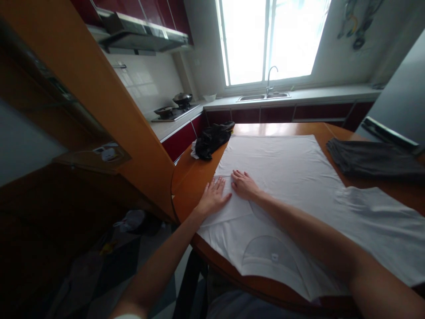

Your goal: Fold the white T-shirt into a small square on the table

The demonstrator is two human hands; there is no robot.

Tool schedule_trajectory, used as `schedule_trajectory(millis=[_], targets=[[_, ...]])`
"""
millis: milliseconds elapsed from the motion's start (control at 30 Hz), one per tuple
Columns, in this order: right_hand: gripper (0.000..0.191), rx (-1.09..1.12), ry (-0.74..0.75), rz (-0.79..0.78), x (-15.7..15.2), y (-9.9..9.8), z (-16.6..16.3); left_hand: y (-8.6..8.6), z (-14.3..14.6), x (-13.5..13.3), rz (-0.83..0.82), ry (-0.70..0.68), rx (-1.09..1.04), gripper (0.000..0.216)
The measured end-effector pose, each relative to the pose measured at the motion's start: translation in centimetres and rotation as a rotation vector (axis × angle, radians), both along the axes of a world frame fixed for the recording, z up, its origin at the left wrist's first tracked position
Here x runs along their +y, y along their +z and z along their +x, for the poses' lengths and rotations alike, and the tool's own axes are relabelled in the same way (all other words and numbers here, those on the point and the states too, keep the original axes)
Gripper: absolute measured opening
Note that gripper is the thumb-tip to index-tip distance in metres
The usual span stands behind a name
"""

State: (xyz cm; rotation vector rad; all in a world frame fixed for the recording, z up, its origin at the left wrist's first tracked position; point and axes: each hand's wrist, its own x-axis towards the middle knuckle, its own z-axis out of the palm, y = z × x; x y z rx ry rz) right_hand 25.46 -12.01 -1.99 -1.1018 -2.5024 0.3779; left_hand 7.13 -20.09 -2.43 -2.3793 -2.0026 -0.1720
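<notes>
A white T-shirt (292,177) lies spread flat on the round wooden table (189,177), its collar at the near edge. My left hand (212,195) rests flat with fingers stretched out at the shirt's left sleeve, partly on the table wood. Right beside it, my right hand (244,184) lies palm down on the same sleeve area, fingers spread. Neither hand holds anything; both press the fabric.
A crumpled black garment (212,139) sits at the table's far left edge. A folded dark grey garment (372,159) lies at the right. Behind are a kitchen counter with sink (264,95), a stove with pans (174,110) and a bright window. An orange wooden partition (109,110) stands left.
</notes>
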Motion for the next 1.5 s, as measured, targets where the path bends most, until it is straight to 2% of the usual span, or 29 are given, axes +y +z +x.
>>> schedule_trajectory(millis=[100,200,267,367,433,500,667,833,933,1000,1133,1300,1400,1500], targets=[[0.055,-0.006,-0.023,-0.01,0.0,-0.1,-0.1,0.5,0.1,-0.2,-0.039,0.003,-0.005,0.074],[0.057,-0.023,-0.041,-0.018,0.0,0.0,-0.2,2.0,0.1,0.1,-0.164,0.019,-0.008,0.073],[0.057,-0.024,-0.049,-0.014,0.0,0.1,-0.2,3.3,0.0,0.9,-0.229,0.022,0.013,0.071],[0.055,-0.014,-0.056,-0.007,-0.1,0.2,-0.2,4.6,0.0,3.1,-0.196,0.005,0.023,0.063],[0.054,-0.015,-0.07,-0.006,-0.1,0.2,-0.3,4.4,0.2,4.6,-0.127,-0.014,-0.009,0.058],[0.055,-0.02,-0.091,-0.014,-0.1,0.2,-0.3,3.5,0.4,5.5,-0.076,-0.035,-0.043,0.058],[0.062,-0.021,-0.198,-0.088,-0.2,0.1,-0.5,1.2,0.1,5.7,-0.058,-0.088,-0.03,0.059],[0.064,0.038,-0.251,-0.204,0.8,1.1,-0.6,1.4,-0.1,5.4,-0.058,-0.082,-0.004,0.057],[0.062,0.14,-0.316,-0.292,2.5,2.5,0.1,1.6,-0.2,5.5,-0.074,-0.083,0.006,0.057],[0.058,0.213,-0.347,-0.292,3.7,3.7,1.2,1.6,-0.2,5.5,-0.079,-0.084,0.015,0.057],[0.05,0.289,-0.332,-0.222,4.5,5.6,5.5,2.0,0.1,5.3,-0.053,-0.078,0.038,0.056],[0.044,0.321,-0.323,-0.157,2.0,6.1,14.8,2.3,1.0,4.7,0.063,-0.158,0.067,0.055],[0.042,0.335,-0.425,-0.161,-0.5,5.6,21.8,1.7,1.4,4.5,-0.002,-0.204,0.059,0.06],[0.043,0.382,-0.597,-0.192,-3.2,4.9,28.9,1.0,1.6,4.6,-0.064,-0.236,0.075,0.063]])
